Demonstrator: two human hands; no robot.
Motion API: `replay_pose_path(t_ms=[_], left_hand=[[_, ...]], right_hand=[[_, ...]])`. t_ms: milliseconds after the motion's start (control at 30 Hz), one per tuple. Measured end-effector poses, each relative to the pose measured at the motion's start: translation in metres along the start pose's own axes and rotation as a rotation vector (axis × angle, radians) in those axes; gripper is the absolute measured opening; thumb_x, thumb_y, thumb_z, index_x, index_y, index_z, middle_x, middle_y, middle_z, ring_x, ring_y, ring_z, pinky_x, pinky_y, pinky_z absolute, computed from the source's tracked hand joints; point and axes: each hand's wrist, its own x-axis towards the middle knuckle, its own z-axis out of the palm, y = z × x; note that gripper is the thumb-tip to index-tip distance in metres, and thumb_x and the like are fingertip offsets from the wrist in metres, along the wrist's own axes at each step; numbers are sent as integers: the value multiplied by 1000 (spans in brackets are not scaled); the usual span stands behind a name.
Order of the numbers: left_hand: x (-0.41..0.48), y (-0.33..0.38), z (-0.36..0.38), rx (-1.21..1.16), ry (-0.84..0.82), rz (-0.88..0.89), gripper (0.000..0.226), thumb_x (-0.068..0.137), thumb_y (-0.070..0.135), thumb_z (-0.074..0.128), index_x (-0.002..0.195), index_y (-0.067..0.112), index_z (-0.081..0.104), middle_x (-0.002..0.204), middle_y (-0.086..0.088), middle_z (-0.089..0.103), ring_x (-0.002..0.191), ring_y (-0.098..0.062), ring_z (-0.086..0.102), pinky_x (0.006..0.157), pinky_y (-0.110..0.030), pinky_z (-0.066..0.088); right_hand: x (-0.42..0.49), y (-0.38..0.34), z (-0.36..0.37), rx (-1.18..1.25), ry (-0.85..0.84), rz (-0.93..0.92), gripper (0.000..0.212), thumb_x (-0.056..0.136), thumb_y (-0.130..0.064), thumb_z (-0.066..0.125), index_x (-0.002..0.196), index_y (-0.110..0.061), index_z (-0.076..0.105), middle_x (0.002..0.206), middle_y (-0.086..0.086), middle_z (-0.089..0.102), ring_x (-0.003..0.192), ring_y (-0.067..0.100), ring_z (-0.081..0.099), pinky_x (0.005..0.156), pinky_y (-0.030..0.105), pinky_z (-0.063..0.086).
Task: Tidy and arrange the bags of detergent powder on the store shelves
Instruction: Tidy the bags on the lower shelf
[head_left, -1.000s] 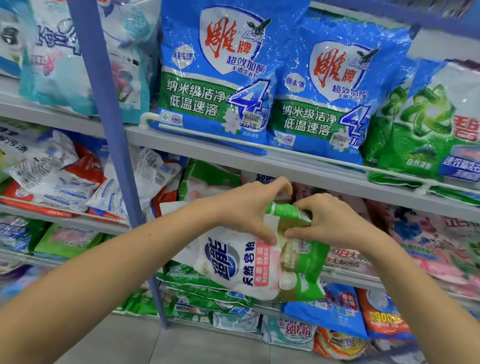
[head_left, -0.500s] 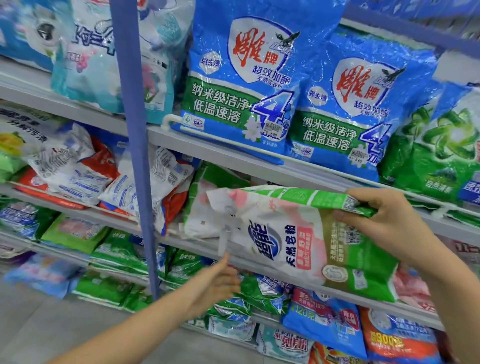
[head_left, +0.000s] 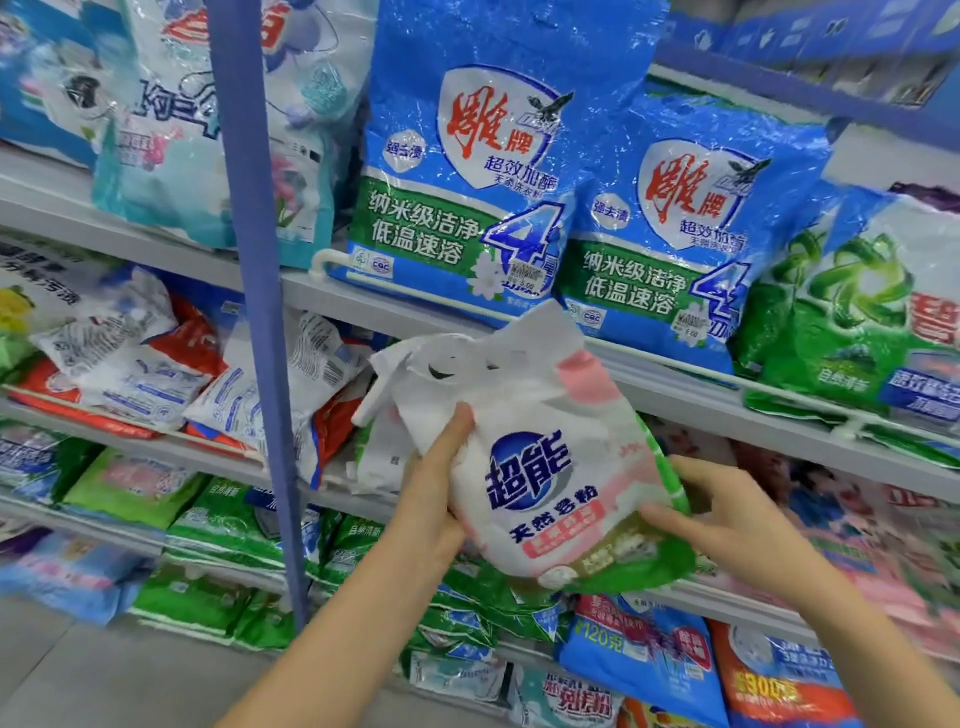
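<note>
Head view: white bag (head_left: 540, 467), off the shelf (head_left: 156, 449) and just in front of it, long axis tilted upper left to lower right; left hand (head_left: 436, 499) grips its left side, right hand (head_left: 727, 525) its lower-right edge, shelf beyond both.

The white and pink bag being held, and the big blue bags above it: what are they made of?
White and pink bag: probably thin plastic film, fairly matte; its top crumples softly. Big blue bags: glossy plastic film; bright glints on the wrinkles.
</note>
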Motion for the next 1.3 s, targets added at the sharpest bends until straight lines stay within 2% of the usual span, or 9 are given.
replay_pose_path(t_ms=[167, 267, 500, 600, 667, 767, 1067, 1167, 1300], left_hand=[[-17, 21, 30, 313, -112, 245, 28, 55, 22, 80, 82, 17, 74, 84, -10, 74, 77, -26, 71, 64, -35, 58], [-21, 33, 39, 529, -185, 389, 17, 70, 14, 78, 85, 11, 71, 81, -6, 74, 79, -22, 71, 67, -30, 56], [-21, 59, 57, 852, -237, 657, 27, 84, 16, 68, 71, -5, 58, 59, -13, 58, 57, -14, 51, 56, -28, 41], [-17, 63, 58, 872, -239, 655, 26, 84, 20, 68, 72, -1, 59, 63, -8, 56, 61, -14, 50, 59, -29, 40], [-18, 63, 62, 884, -255, 656, 30, 83, 26, 69, 78, -2, 62, 69, -11, 58, 65, -16, 51, 61, -30, 41], [-18, 59, 67, 858, -234, 622, 22, 85, 31, 67, 76, 11, 66, 69, -3, 66, 65, -15, 60, 62, -31, 47], [3, 59, 56, 717, -357, 409, 19, 93, 35, 52, 89, 19, 61, 71, 11, 73, 72, -6, 69, 63, -19, 55], [19, 54, 25, 709, -461, 398, 63, 71, 62, 66, 114, 16, 58, 103, 4, 72, 98, -12, 67, 78, -23, 54], [23, 16, -34, 1015, -534, 175, 107, 41, 71, 78, 131, 30, 36, 127, 19, 55, 111, 7, 55, 86, -9, 45]], right_hand=[[12, -34, 28, 421, 288, -13, 23, 80, -18, 66, 97, -29, 54, 88, -17, 66, 77, -17, 60, 66, 4, 47], [17, -48, 35, 595, 391, -84, 24, 78, 2, 65, 89, -18, 60, 71, -21, 70, 68, -10, 64, 62, 8, 47], [39, -56, 33, 943, 562, -134, 32, 83, 4, 59, 72, -23, 73, 73, -14, 72, 73, 2, 68, 65, 17, 53], [43, -58, 28, 995, 503, -159, 37, 79, -5, 62, 68, -38, 75, 74, -15, 72, 74, 2, 69, 65, 18, 54], [49, -56, 24, 1127, 460, -116, 16, 68, -16, 66, 74, -26, 76, 79, -9, 74, 76, 7, 70, 67, 22, 55], [56, -57, 26, 1335, 451, -7, 26, 68, -18, 63, 94, -16, 66, 85, -2, 74, 81, 14, 70, 74, 31, 57], [59, -57, 26, 1232, 547, 147, 12, 85, -12, 62, 96, -13, 62, 86, 2, 70, 83, 22, 66, 78, 41, 54], [54, -53, 33, 1219, 524, 121, 8, 84, -12, 61, 86, -18, 65, 79, -1, 73, 84, 22, 67, 81, 43, 54], [48, -40, 32, 1274, 514, 192, 18, 72, -20, 65, 90, -17, 67, 82, 1, 74, 84, 22, 69, 79, 40, 57]])
